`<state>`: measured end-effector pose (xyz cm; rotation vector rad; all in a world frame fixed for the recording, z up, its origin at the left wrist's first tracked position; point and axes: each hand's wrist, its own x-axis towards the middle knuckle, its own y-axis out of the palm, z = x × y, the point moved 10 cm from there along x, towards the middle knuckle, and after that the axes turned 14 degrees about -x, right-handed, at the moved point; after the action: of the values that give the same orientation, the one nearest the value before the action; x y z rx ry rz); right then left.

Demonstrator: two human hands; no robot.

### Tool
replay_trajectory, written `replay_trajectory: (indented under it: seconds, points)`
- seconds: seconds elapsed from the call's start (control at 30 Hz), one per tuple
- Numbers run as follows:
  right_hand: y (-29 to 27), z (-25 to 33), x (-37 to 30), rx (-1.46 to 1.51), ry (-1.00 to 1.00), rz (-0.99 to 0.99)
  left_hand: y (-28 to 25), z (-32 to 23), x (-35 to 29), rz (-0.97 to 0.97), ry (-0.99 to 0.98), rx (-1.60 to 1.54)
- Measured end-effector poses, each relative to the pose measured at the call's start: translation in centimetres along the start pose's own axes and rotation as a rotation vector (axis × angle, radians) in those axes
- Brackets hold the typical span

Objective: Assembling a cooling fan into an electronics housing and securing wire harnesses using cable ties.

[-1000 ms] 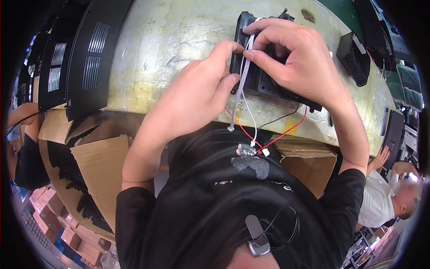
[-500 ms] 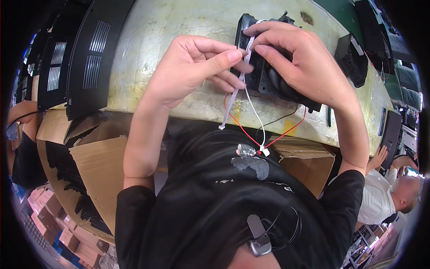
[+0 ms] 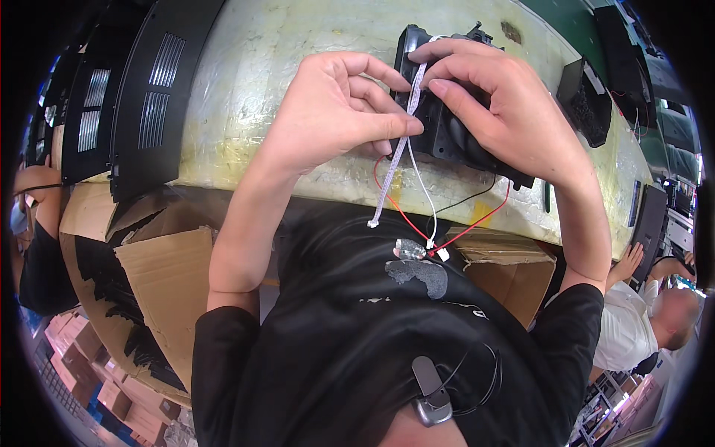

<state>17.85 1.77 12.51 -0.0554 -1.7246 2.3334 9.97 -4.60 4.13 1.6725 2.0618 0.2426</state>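
Observation:
A white flat ribbon cable (image 3: 387,184) runs down from a black plastic housing (image 3: 462,145), its small end connector hanging over the table's near edge. My left hand (image 3: 328,112) has its thumb tip on the cable, with the fingers curled beside and behind it. At the cable's upper stretch, my right hand (image 3: 514,104) bends over the housing, fingertips closed round the cable and partly hiding it. A thin white wire (image 3: 424,182), red wires (image 3: 477,223) and a black wire hang from the housing, with white plugs at their lower ends against my shirt.
Black slotted panels (image 3: 153,97) stand at the left of the worn, film-covered table (image 3: 246,89). A black box-shaped part (image 3: 585,100) lies at the right. Open cardboard boxes (image 3: 167,290) are below the near edge. Other people are at both sides.
My left hand has turned, bringing its thumb down onto the ribbon cable. The cable's free end has shifted slightly right and lower. My right hand has barely moved.

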Motion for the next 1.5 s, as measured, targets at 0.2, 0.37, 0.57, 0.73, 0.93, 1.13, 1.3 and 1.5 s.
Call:
replay_trajectory:
  seconds: [0.2, 0.37, 0.57, 0.73, 0.93, 1.13, 1.3, 1.5]
  points:
    - [0.0, 0.1, -0.1, -0.010, -0.008, -0.003, 0.0, 0.3, 0.1, -0.012, -0.019, 0.005]
    - [0.1, 0.1, -0.2, -0.014, -0.017, -0.006, -0.1, 0.4, 0.2, -0.007, -0.011, 0.003]
    - [-0.3, 0.3, -0.2, -0.022, -0.031, -0.021, 0.0, 0.0, 0.3, -0.027, -0.007, 0.037]
    - [-0.1, -0.1, 0.1, 0.039, -0.008, -0.002, 0.2, -0.2, 0.6, 0.007, 0.077, 0.000]
    - [0.7, -1.2, -0.2, 0.305, 0.081, 0.101, 0.3, -0.3, 0.2, -0.008, 0.283, 0.059]
    - [0.6, -0.5, -1.1, 0.515, 0.049, 0.092, 0.7, -2.0, 0.0, 0.112, 0.511, 0.233]
    - [1.2, -0.1, -2.2, 0.701, 0.068, 0.133, -0.2, -1.2, 0.9, 0.088, 0.496, 0.254]
    - [-2.5, 1.2, -6.0, 0.232, 0.296, -0.194, 0.4, -1.9, -0.2, 0.119, 0.561, 0.274]
